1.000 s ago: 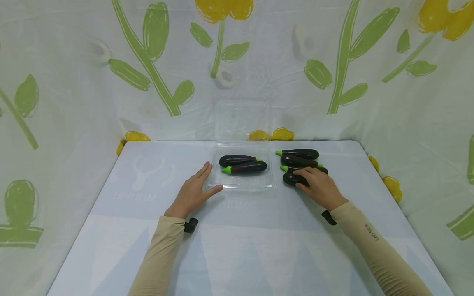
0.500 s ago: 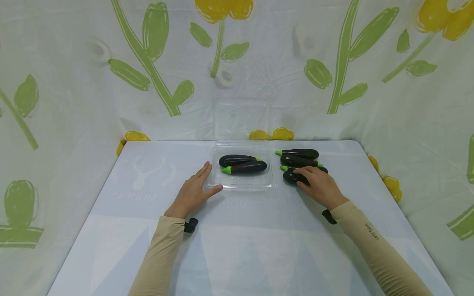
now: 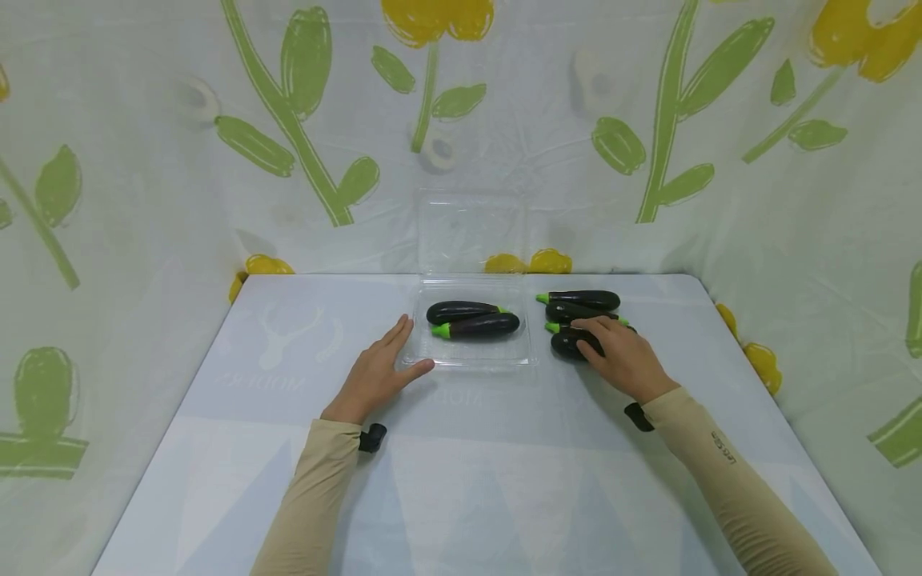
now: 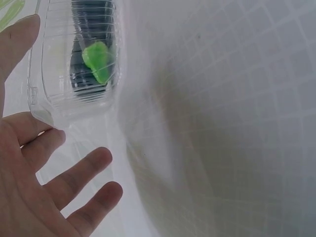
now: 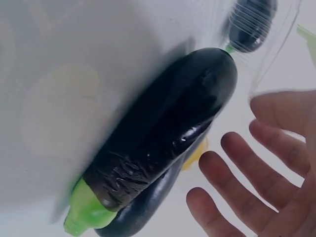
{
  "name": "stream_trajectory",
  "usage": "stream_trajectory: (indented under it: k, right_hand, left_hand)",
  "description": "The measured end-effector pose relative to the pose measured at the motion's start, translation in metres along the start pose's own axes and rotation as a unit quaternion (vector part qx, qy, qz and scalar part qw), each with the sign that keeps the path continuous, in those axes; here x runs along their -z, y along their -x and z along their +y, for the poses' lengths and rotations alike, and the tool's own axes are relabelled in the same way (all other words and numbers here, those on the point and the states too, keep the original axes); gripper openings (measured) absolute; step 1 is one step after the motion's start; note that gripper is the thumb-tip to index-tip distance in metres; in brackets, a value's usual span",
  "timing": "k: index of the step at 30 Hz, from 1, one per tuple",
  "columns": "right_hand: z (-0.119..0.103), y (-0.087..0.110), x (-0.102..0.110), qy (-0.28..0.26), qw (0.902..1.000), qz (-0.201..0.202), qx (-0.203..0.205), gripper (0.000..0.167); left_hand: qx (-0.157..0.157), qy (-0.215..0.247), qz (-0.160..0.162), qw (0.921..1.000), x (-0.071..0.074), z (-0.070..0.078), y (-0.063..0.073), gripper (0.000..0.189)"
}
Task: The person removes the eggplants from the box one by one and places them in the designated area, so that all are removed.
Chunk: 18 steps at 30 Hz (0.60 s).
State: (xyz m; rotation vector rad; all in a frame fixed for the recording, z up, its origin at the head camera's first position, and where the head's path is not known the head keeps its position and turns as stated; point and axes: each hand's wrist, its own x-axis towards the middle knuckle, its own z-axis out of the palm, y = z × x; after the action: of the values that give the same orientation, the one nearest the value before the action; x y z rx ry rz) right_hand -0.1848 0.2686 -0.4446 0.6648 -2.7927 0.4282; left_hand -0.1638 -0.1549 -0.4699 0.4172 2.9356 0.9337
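A clear plastic clamshell box (image 3: 520,350) stands with its lid (image 3: 471,232) raised at the back. Inside lie two dark eggplants with green stem ends, the front eggplant (image 3: 479,326) overlapping the rear eggplant (image 3: 461,311). My left hand (image 3: 369,378) is at the box's front left corner, fingers extended; in the left wrist view its index finger touches the corner (image 4: 42,116). My right hand (image 3: 625,360) is over the nearest eggplant (image 3: 565,344) of the row right of the box. The right wrist view shows its fingers spread, apart from that eggplant (image 5: 163,128).
Behind the right hand, several more eggplants lie in a row, the farthest eggplant (image 3: 587,299) near the table's back edge. The white table (image 3: 461,480) meets a hanging cloth (image 3: 540,120) printed with flowers at the back and sides.
My right hand has shifted very slightly over the nearest eggplant, its thumb a little higher in the view. My left hand, the box and the eggplants stay where they were.
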Motion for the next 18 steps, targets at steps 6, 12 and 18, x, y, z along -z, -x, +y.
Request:
stream_trajectory:
  k: [6,12,18]
  right_hand:
    - [-0.003,-0.005,0.002,-0.014,0.9998,0.017,0.001,0.043]
    - [-0.012,-0.015,0.003,-0.031,0.9992,0.023,0.008,0.045]
    - [-0.026,-0.032,0.004,-0.042,0.9986,0.020,0.026,0.049]
  left_hand:
    - [-0.001,0.000,-0.001,1.0000,-0.001,-0.001,0.001,0.095]
    - [-0.003,0.004,0.001,1.0000,0.000,-0.001,0.000,0.095]
    - [-0.002,0.002,0.001,1.0000,0.000,0.000,0.000,0.094]
